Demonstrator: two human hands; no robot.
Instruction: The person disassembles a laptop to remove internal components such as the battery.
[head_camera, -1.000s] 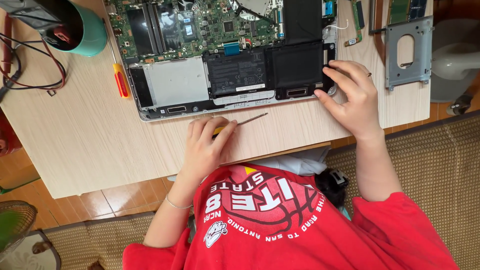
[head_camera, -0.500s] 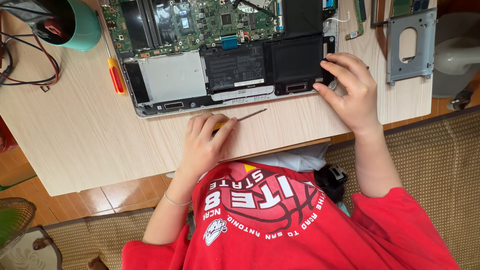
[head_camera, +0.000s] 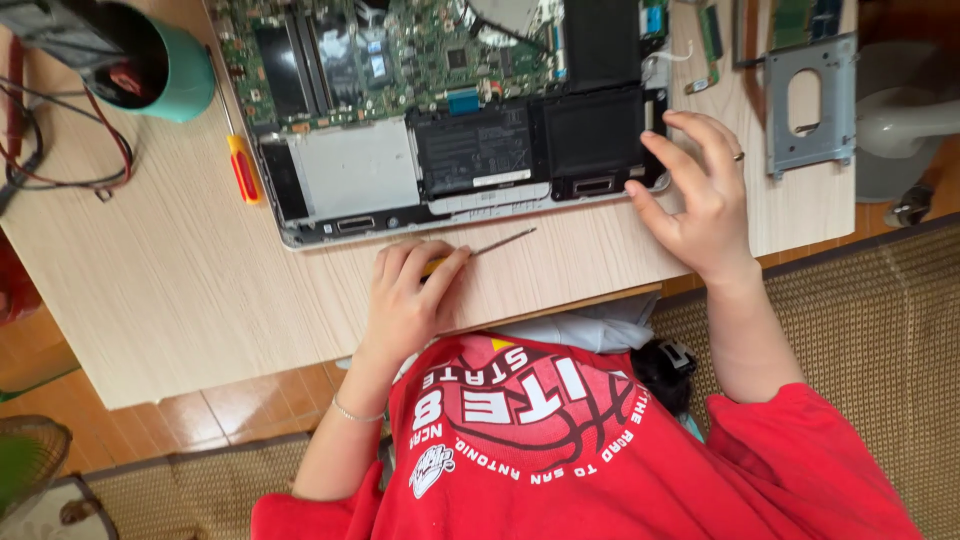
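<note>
Left hand: the person's left hand (head_camera: 412, 300) lay on the pale wooden table (head_camera: 170, 300), fingers curled around a yellow-handled slim metal screwdriver (head_camera: 480, 250), tip aimed right.
Right hand: the right hand (head_camera: 700, 195), fingers spread and holding nothing, pressed the corner of the opened grey laptop base (head_camera: 350, 175), seemingly steadying it.
Labels: a white rectangular sticker sat on the black flat battery (head_camera: 475, 150).
Nearby: a red-and-yellow screwdriver (head_camera: 242, 168) lay left of the laptop.

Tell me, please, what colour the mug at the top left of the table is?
The mug is teal outside and dark inside; the head view shows it.
</note>
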